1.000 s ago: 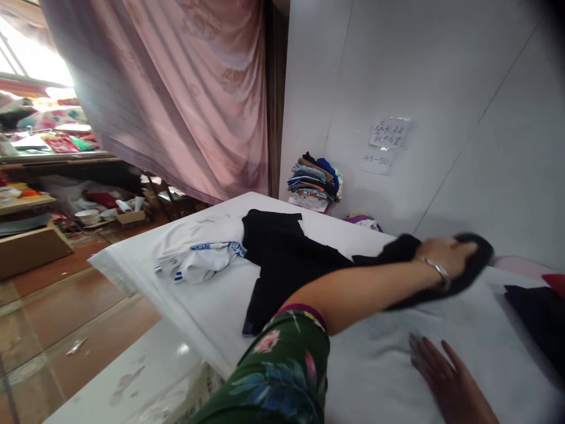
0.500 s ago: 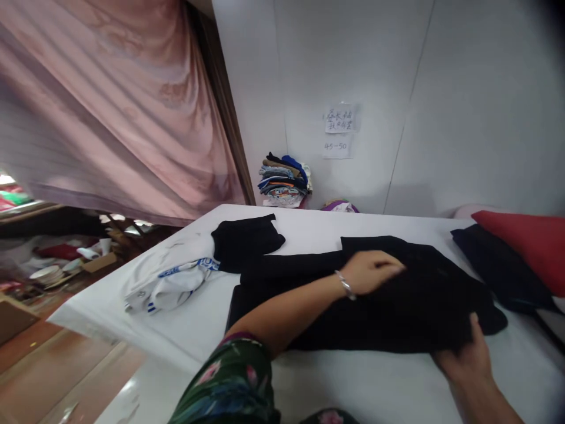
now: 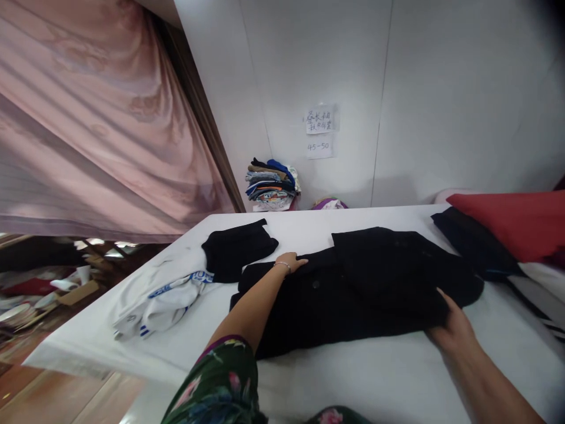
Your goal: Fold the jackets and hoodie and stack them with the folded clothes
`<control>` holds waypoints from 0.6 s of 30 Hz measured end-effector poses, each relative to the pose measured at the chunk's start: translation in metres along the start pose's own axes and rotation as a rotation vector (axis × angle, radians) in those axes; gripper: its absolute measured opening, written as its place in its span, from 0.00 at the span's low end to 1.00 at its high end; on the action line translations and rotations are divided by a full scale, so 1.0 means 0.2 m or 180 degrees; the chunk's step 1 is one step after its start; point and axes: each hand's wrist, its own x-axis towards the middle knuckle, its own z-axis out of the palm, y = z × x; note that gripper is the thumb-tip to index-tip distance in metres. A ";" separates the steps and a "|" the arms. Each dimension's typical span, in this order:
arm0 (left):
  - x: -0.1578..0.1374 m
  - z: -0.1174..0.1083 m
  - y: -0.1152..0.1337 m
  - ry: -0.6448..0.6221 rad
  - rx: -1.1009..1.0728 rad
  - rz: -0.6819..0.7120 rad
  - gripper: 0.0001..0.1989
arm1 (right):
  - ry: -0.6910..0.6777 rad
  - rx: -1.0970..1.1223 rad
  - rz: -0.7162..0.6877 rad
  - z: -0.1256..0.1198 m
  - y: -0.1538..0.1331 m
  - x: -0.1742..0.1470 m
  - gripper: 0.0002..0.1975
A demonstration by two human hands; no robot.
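Note:
A black button-up coat (image 3: pixel 353 306) lies on the white table (image 3: pixel 304 377), folded lengthwise, with a dark button showing on its upper layer. My left hand (image 3: pixel 289 262) is closed on the coat's far edge, towards its left end; some of its fingers are hidden. At the near right corner, my right hand (image 3: pixel 452 327) grips the coat with the thumb on top and the other fingers out of sight beneath the cloth. Left of the coat lie a black folded garment (image 3: pixel 238 250) and a crumpled white garment (image 3: pixel 165 300) with blue lettering.
A red cushion-like item (image 3: pixel 507 224) and dark folded cloth (image 3: pixel 472 241) occupy the right side. Stacked clothes (image 3: pixel 271 184) stand behind the table, below paper notes (image 3: pixel 319 132) on the wall. A pink curtain (image 3: pixel 101 123) hangs at left, above a cluttered floor.
My left hand has moved left from above the coat's middle to its far edge. My right hand still holds the right corner. The view has shifted slightly.

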 end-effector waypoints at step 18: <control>-0.37 -0.14 -0.03 0.0062 -0.1318 -0.0025 0.27 | -0.0023 -0.1566 -0.1158 0.68 -0.64 0.25 0.10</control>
